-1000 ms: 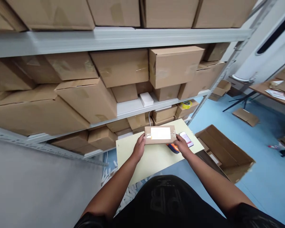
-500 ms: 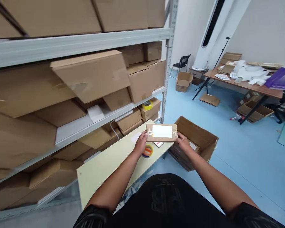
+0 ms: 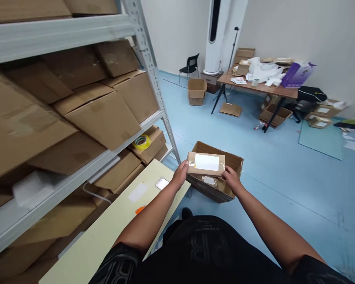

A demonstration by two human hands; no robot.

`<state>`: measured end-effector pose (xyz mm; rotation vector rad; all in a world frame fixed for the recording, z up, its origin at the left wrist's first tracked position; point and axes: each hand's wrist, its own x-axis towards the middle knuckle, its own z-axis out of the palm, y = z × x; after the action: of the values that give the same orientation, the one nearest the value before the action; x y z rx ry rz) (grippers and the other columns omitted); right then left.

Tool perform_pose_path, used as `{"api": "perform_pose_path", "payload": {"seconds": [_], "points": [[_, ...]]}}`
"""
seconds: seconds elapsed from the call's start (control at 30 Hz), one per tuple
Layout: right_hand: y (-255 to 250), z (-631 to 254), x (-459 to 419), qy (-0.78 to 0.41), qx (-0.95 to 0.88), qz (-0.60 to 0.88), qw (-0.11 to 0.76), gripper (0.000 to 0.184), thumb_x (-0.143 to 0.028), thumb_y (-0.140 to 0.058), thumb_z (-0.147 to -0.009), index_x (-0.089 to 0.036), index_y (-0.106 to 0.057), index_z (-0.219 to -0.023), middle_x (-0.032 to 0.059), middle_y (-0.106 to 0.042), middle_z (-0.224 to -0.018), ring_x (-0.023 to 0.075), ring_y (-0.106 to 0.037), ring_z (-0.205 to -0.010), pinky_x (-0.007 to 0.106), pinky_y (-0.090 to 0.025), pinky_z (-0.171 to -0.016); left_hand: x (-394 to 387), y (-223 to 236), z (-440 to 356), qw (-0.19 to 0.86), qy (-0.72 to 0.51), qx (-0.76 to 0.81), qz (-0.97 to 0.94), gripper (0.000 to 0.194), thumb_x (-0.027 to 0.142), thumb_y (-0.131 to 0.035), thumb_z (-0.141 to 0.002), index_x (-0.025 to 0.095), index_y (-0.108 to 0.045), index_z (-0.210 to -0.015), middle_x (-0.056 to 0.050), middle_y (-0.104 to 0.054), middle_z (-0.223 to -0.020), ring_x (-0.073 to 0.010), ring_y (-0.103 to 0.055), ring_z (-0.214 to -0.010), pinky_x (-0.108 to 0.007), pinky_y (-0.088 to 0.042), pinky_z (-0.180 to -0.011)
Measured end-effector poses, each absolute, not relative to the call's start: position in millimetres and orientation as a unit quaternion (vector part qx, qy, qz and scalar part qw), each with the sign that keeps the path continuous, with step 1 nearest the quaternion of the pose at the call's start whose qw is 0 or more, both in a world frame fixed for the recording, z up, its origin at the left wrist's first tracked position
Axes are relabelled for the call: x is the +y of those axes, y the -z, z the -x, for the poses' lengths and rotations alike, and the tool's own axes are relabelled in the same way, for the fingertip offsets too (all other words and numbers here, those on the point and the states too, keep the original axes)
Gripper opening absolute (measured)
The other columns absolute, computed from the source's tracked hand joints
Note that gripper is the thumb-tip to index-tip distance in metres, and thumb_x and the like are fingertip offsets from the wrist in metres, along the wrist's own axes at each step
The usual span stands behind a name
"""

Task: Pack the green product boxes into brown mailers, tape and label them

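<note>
Between my two hands is a flat brown cardboard box (image 3: 192,169) with a white label on its upper face and clear tape at its ends. My left hand (image 3: 181,173) grips its left end, and my right hand (image 3: 231,178) closes on the lower right corner. Below and behind it stands a large open carton (image 3: 238,165) on the floor, with a smaller labelled parcel (image 3: 209,181) inside. The held box hides part of the carton.
A pale yellow table (image 3: 112,221) on my left bears a phone (image 3: 162,183), a white paper (image 3: 137,192) and an orange item (image 3: 139,210). Metal shelving (image 3: 152,79) full of cartons rises beyond it, with a yellow tape roll (image 3: 141,142). A cluttered brown desk (image 3: 260,87) stands farther back.
My view has turned right. Both hands have carried the box from over the table's end to above the large carton, still holding it at both ends.
</note>
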<state>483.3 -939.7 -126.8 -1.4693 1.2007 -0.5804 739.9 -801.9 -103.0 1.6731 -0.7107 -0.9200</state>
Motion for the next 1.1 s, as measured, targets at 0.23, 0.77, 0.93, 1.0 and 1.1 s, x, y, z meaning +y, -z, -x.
{"api": "perform_pose_path", "payload": {"seconds": [0.23,0.77,0.93,1.0,1.1], "points": [[130,-471,-956,0.284,0.585,0.557,0.516,0.054,-0.037,-0.057,-0.071,-0.020,-0.076,-0.119,0.0046,-0.078,-0.099,0.0266,-0.068,-0.091,0.032,-0.053,-0.079,-884,117,-751,0.473,0.444,-0.380,-0.660,0.061,0.064,-0.042,-0.100,0.021,-0.064,-0.139,-0.009,-0.069,-0.137,-0.0302,-0.062,-0.127,-0.041,-0.047,-0.109],[181,-501,-1036,0.116,0.607,0.609,0.497,0.047,-0.047,-0.065,-0.077,-0.023,-0.074,-0.116,0.0088,-0.073,-0.125,0.0320,-0.065,-0.118,0.041,-0.046,-0.101,-929,155,-789,0.484,0.415,-0.260,-0.725,0.054,0.064,-0.045,-0.097,0.020,-0.071,-0.116,-0.013,-0.070,-0.133,-0.0302,-0.060,-0.129,-0.045,-0.043,-0.111],[183,-490,-1079,0.081,0.555,0.636,0.530,0.043,-0.050,-0.065,-0.077,-0.022,-0.075,-0.109,0.0081,-0.077,-0.106,0.0302,-0.069,-0.102,0.040,-0.050,-0.090,-919,145,-760,0.509,0.406,-0.179,-0.737,0.055,0.065,-0.046,-0.095,0.018,-0.072,-0.105,-0.015,-0.074,-0.124,-0.0313,-0.065,-0.121,-0.047,-0.047,-0.107],[180,-488,-1095,0.074,0.536,0.655,0.528,0.039,-0.049,-0.065,-0.077,-0.023,-0.075,-0.104,0.0075,-0.077,-0.101,0.0298,-0.069,-0.099,0.039,-0.049,-0.087,-914,140,-747,0.523,0.389,-0.159,-0.741,0.055,0.066,-0.048,-0.094,0.018,-0.072,-0.105,-0.015,-0.074,-0.124,-0.0318,-0.065,-0.121,-0.048,-0.047,-0.106],[179,-492,-1112,0.058,0.499,0.685,0.528,0.036,-0.048,-0.065,-0.076,-0.023,-0.076,-0.100,0.0068,-0.077,-0.095,0.0296,-0.069,-0.096,0.039,-0.049,-0.085,-901,135,-729,0.534,0.365,-0.134,-0.750,0.057,0.068,-0.048,-0.093,0.019,-0.072,-0.107,-0.014,-0.074,-0.124,-0.0314,-0.065,-0.121,-0.047,-0.048,-0.104]]}}
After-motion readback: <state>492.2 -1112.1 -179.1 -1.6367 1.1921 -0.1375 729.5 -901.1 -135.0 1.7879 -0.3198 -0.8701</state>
